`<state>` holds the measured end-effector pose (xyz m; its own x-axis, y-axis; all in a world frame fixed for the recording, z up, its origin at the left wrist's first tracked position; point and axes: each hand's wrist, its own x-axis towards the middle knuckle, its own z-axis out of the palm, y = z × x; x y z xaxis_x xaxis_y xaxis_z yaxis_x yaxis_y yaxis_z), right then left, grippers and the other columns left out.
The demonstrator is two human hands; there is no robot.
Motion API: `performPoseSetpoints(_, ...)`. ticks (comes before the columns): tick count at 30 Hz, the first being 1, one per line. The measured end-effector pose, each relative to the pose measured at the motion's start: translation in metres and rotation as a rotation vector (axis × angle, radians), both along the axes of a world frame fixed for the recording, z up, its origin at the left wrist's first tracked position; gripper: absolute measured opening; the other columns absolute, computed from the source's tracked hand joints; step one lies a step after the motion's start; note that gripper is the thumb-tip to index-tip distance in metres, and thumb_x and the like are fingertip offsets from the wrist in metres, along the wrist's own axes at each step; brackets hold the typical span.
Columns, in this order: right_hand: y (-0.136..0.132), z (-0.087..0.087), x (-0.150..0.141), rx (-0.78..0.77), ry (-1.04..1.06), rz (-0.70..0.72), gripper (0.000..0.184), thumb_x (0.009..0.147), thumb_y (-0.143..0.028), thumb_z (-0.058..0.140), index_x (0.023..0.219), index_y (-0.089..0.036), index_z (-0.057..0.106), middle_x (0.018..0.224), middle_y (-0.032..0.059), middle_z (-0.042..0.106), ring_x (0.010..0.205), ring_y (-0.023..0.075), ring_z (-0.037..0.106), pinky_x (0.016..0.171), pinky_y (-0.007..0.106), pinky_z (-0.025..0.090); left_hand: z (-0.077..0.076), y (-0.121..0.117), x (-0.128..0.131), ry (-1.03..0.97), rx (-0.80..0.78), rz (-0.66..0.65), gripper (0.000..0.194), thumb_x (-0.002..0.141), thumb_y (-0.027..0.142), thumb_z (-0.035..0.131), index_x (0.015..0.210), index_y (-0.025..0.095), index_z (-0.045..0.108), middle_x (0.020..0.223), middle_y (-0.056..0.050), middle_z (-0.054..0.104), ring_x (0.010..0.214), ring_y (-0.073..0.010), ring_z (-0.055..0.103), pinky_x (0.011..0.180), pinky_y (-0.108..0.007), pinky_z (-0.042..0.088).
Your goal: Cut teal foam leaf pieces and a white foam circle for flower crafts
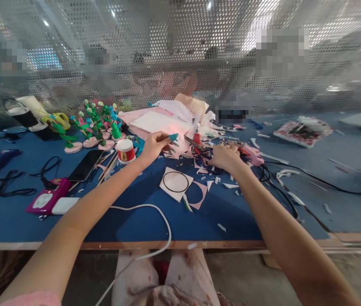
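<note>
One blue worktop (pixel 199 229) carries a pile of pale sheets (pixel 154 122), with the right hand (pixel 226 156) at its near right and the left hand (pixel 154 148) just before it, respectively gripping scissors (pixel 200 147) (blades toward the pile) and pinching a small teal piece (pixel 174 137) at the pile's near edge.

blue table (pixel 129 225) | black phone (pixel 86 165) | purple power strip (pixel 46 197) (red light on) | white scraps (pixel 230 185)

Premises: craft workshop, evidenced by scraps (pixel 203 194) across a blue surface (pixel 206 225), scissors (pixel 194 143), model plants (pixel 116 131), a power strip (pixel 46 196) and perforated screen (pixel 174 38).
</note>
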<state>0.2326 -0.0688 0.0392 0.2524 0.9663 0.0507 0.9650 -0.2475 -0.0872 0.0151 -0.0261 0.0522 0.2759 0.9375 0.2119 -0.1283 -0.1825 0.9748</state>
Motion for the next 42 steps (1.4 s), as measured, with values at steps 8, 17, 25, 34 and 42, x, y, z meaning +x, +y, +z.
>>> performPoseSetpoints(8,-0.006,0.007,-0.009,-0.023,-0.021,-0.028,0.056,0.08,-0.039,0.051,0.117,0.004,0.049,0.116,0.0294,0.054,0.114,0.0379,0.049,0.085,0.038,0.041,0.009,-0.002,-0.004,-0.052,0.076,-0.046,0.032,0.061,0.028,0.077,0.084,0.01,0.063,0.056,0.002,0.064,0.049,-0.0089,0.062,0.049,-0.019,0.051)
performPoseSetpoints(17,-0.009,0.007,-0.014,0.165,-0.002,-0.019,0.046,0.083,-0.037,0.047,0.108,0.001,0.057,0.111,0.0261,0.055,0.106,0.0334,0.055,0.084,0.037,0.043,0.01,0.003,-0.008,-0.013,0.152,-0.081,0.035,0.063,0.024,0.076,0.09,0.007,0.064,0.062,-0.002,0.067,0.057,-0.0138,0.067,0.057,-0.025,0.056)
performPoseSetpoints(25,-0.022,0.027,-0.016,0.141,0.004,-0.169,0.036,0.077,-0.029,0.05,0.099,-0.004,0.063,0.097,0.0245,0.064,0.093,0.0364,0.062,0.072,0.04,0.047,0.01,0.004,-0.009,0.036,0.196,-0.071,0.032,0.065,0.022,0.074,0.091,0.006,0.066,0.063,-0.004,0.068,0.058,-0.014,0.066,0.062,-0.028,0.057)
performPoseSetpoints(34,-0.011,0.012,-0.023,0.38,0.36,-0.055,0.033,0.082,-0.04,0.044,0.079,-0.011,0.059,0.081,0.0169,0.065,0.079,0.0279,0.061,0.063,0.032,0.042,0.01,0.007,-0.011,0.026,0.276,0.017,0.034,0.067,0.025,0.072,0.098,0.011,0.068,0.063,0.0,0.068,0.056,-0.0107,0.065,0.061,-0.024,0.056)
performPoseSetpoints(42,-0.006,-0.009,-0.032,0.334,1.145,0.281,0.054,0.067,-0.076,0.044,0.064,-0.023,0.035,0.046,-0.0053,0.035,0.039,0.0094,0.033,0.035,0.024,0.03,0.015,0.003,-0.011,0.041,0.273,0.056,0.034,0.068,0.025,0.071,0.097,0.009,0.067,0.067,-0.003,0.069,0.061,-0.0124,0.067,0.064,-0.025,0.056)
